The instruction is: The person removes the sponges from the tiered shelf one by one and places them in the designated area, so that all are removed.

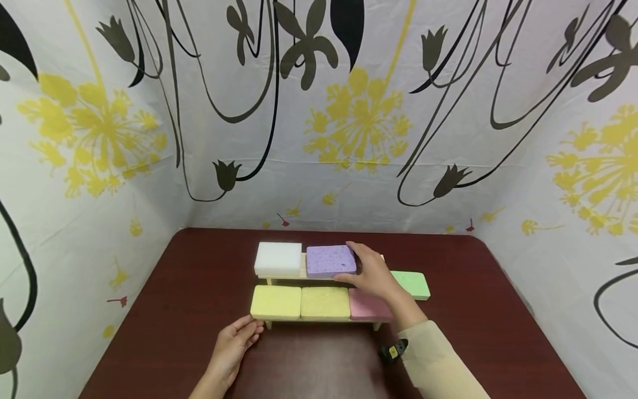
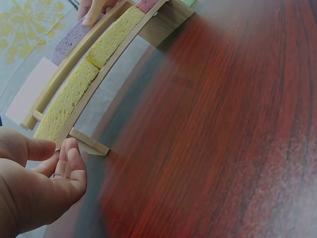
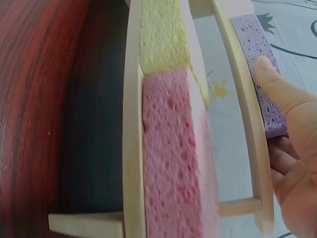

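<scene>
A two-tier wooden rack (image 3: 132, 114) carries a row of sponges on each tier. My right hand (image 1: 371, 272) grips the right end of a purple sponge (image 1: 329, 261) on the back tier, its thumb (image 3: 270, 79) lying along the sponge's front side. Left of that sits a thick white sponge (image 1: 279, 259). Along the front tier lie two yellow sponges (image 1: 276, 302) and a pink sponge (image 1: 366, 306), partly covered by my right forearm in the head view. My left hand (image 2: 42, 181) pinches the rack's front left corner, under the outer yellow sponge.
A green sponge (image 1: 413, 285) shows at the right, beyond my right wrist. The dark red wood-grain table (image 1: 164, 310) stretches around the rack. Patterned cloth (image 1: 359, 194) hangs behind the table and along both sides. A small black device (image 1: 395, 351) is by my right sleeve.
</scene>
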Tool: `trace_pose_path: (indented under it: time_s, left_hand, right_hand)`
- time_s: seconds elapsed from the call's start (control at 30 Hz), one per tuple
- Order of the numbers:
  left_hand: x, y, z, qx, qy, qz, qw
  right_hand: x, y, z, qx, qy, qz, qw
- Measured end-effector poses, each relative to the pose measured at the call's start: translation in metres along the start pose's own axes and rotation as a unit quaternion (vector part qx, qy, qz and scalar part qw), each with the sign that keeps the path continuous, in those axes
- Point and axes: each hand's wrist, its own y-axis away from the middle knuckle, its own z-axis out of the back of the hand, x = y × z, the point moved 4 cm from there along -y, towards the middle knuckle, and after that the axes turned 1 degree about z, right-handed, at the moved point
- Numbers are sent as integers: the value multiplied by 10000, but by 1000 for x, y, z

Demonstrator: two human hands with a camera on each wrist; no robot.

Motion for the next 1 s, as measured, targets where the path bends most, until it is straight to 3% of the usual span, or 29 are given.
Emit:
trace_pose_path:
  time_s: [0.37, 1.0]
  left_hand:
    - [1, 0, 0, -15, -20, 48, 10000]
    - [1, 1, -1, -50, 109, 19, 9999]
  right_hand:
    - [-16, 12, 22, -231, -96, 240, 9994]
    - [-52, 38, 56, -471, -15, -196, 9987]
